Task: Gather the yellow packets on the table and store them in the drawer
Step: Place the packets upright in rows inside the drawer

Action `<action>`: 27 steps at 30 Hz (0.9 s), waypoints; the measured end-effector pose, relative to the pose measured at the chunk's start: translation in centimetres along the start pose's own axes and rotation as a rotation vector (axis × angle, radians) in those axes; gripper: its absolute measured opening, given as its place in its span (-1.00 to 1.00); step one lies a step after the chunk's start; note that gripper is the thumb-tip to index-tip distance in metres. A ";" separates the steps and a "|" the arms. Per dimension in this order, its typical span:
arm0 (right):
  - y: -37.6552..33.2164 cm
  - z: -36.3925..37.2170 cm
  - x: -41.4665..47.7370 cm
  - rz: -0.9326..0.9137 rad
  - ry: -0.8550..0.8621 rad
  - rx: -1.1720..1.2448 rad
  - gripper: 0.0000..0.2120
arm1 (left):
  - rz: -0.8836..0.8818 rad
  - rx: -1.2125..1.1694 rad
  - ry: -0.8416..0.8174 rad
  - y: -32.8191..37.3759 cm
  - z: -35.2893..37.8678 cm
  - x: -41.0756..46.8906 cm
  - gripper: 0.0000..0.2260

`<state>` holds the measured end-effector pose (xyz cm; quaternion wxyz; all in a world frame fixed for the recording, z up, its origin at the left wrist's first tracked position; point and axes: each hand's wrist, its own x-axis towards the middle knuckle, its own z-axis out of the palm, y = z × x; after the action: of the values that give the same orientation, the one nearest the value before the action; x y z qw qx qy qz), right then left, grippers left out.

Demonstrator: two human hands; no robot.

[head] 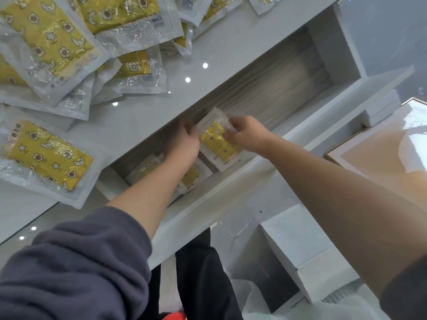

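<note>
Both my hands are down inside the open drawer (pixel 272 88) below the white table (pixel 143 116). Between them is a yellow packet (pixel 218 140) in clear wrap, printed with stars and flowers. My left hand (pixel 187 140) holds its left edge and my right hand (pixel 245 133) pinches its right side. More yellow packets (pixel 191 176) lie in the drawer under my left forearm. Several yellow packets are piled on the table at the top left (pixel 53 42), and one lies alone near the table's front edge (pixel 49 155).
The drawer's white front panel (pixel 231 188) runs diagonally below my hands. White boxes (pixel 298 245) stand on the floor at the lower right. A shiny peach-coloured surface (pixel 381 155) lies at the right. My dark trousers (pixel 203 273) are below.
</note>
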<state>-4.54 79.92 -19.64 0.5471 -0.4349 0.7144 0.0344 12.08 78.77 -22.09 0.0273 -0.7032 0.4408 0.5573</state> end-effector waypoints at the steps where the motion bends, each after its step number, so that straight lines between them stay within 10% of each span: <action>1: 0.1 -0.3 0.2 0.021 0.022 0.022 -0.72 | 0.015 0.123 0.049 -0.7 -0.2 -0.2 -0.66; 13: -1.6 4.9 2.4 0.051 0.032 -0.453 -0.81 | 0.188 1.066 0.109 -10.4 -5.8 -2.5 -0.40; 16: -2.0 4.7 1.9 0.031 0.116 -0.654 -0.84 | 0.248 1.104 0.077 -10.8 -5.1 -2.3 -0.41; 21: -0.7 4.2 2.1 -0.062 0.366 -0.640 -0.28 | 0.263 1.005 0.139 -9.7 -4.2 -2.3 -0.22; 27: 0.2 4.1 2.5 0.176 0.319 -0.455 -0.43 | 0.337 1.029 0.076 -8.3 -2.2 -2.0 -0.37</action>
<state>-1.61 80.73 -23.43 0.3112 -0.4829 0.8002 0.1724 19.17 83.90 -23.41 0.2623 -0.5382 0.7640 0.2406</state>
